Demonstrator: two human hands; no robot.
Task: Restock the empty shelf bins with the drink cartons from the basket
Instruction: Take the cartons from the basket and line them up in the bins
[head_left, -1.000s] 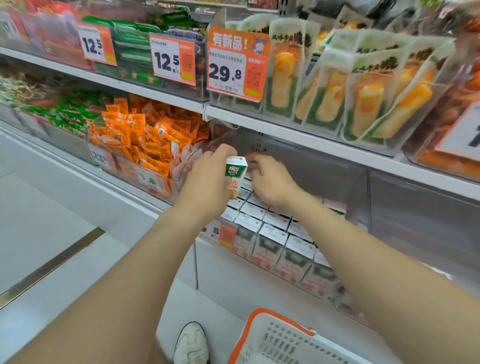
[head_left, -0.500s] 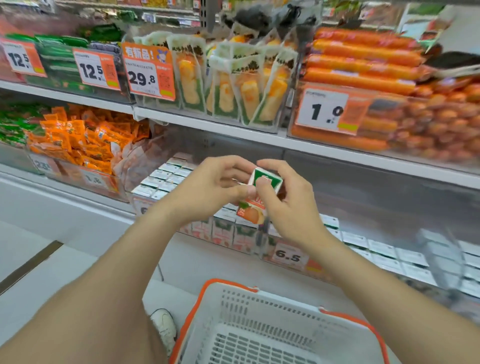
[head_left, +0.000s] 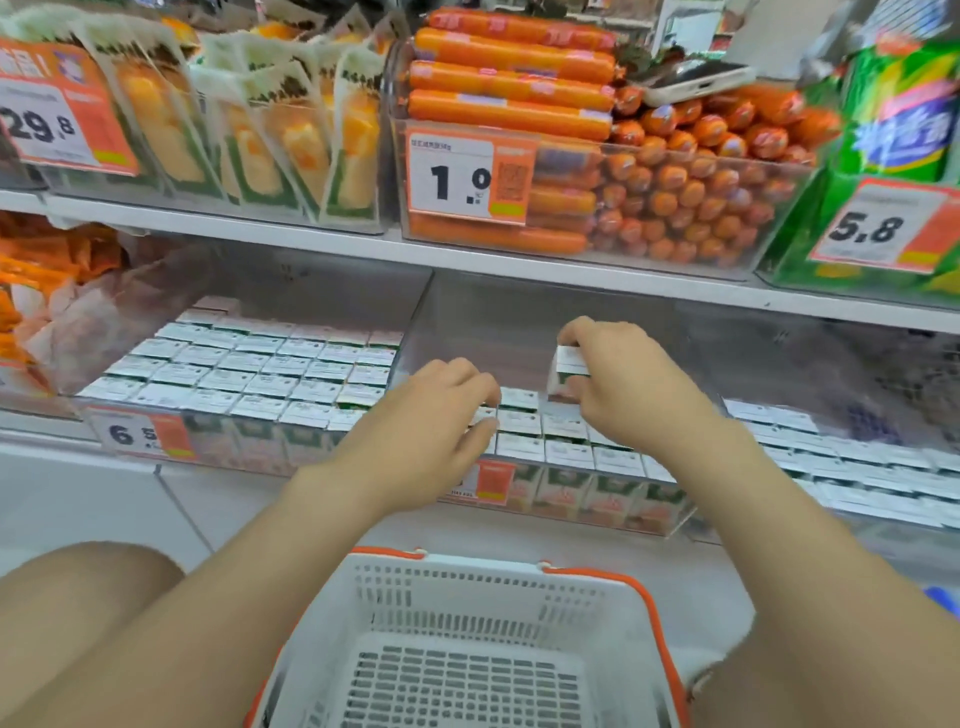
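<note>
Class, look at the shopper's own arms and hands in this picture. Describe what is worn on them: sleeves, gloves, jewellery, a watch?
The left arm and right arm are bare to the frame's edge, with no sleeves showing. The left hand and right hand wear no gloves, and no ring, watch or bracelet is visible.

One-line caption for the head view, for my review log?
Right hand holds a drink carton over the partly filled middle bin; left hand touches cartons in its front rows, basket below.
</note>
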